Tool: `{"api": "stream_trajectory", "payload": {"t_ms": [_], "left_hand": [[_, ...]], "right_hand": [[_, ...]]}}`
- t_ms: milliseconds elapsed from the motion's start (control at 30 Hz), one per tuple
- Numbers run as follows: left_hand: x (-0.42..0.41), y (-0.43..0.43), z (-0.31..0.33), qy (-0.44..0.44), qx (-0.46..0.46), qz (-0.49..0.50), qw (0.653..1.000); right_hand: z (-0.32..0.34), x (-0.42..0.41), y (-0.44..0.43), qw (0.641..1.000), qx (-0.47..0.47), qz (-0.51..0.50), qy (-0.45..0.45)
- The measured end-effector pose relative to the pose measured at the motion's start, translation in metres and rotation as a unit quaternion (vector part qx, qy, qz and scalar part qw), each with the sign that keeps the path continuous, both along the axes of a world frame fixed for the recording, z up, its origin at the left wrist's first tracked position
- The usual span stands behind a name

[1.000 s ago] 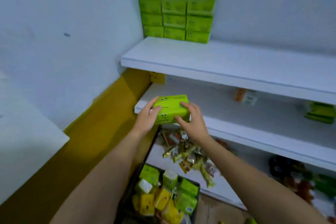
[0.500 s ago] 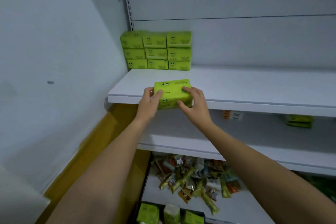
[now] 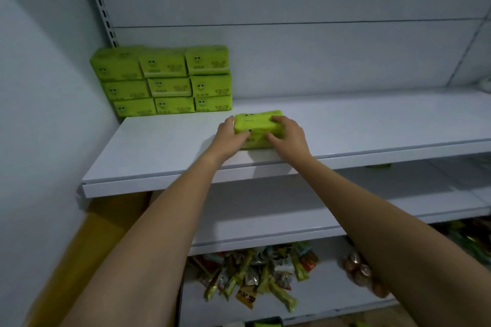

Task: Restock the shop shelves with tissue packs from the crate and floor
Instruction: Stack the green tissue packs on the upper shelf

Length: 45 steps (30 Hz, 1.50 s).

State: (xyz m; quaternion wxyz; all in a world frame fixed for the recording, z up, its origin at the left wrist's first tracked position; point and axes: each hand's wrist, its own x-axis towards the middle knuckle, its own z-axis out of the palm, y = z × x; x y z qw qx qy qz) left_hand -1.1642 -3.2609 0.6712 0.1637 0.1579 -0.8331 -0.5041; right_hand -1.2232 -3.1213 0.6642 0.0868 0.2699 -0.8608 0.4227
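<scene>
The left grip (image 3: 229,138) and right grip (image 3: 288,137) hold a green pack (image 3: 256,125) by its ends, fingers curled round it. The pack sits on the shelf (image 3: 159,146), towards the front, just right of the stack (image 3: 162,82) at the back wall.

A pack (image 3: 257,127) lies on the shelf (image 3: 164,146), right of and before the stack (image 3: 162,81) at its back-left corner.
</scene>
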Motion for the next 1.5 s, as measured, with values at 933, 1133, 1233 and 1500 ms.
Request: {"api": "stream_trajectory", "payload": {"t_ms": [933,1133,1233,1500], "left_hand": [[-0.152,-0.036,-0.022,-0.12,-0.468,0.14,0.864],[-0.139,-0.034,-0.017,-0.189,-0.431,0.118,0.874],[-0.12,-0.028,-0.016,-0.201,-0.411,0.121,0.881],[-0.032,-0.019,-0.012,-0.167,-0.396,0.149,0.89]], "right_hand": [[-0.027,-0.168,-0.066,0.989,0.111,0.073,0.059],[-0.023,-0.172,-0.067,0.97,0.227,0.079,0.042],[-0.02,-0.17,-0.062,0.968,0.228,0.09,0.057],[-0.018,-0.094,-0.013,0.953,0.211,0.178,0.125]]}}
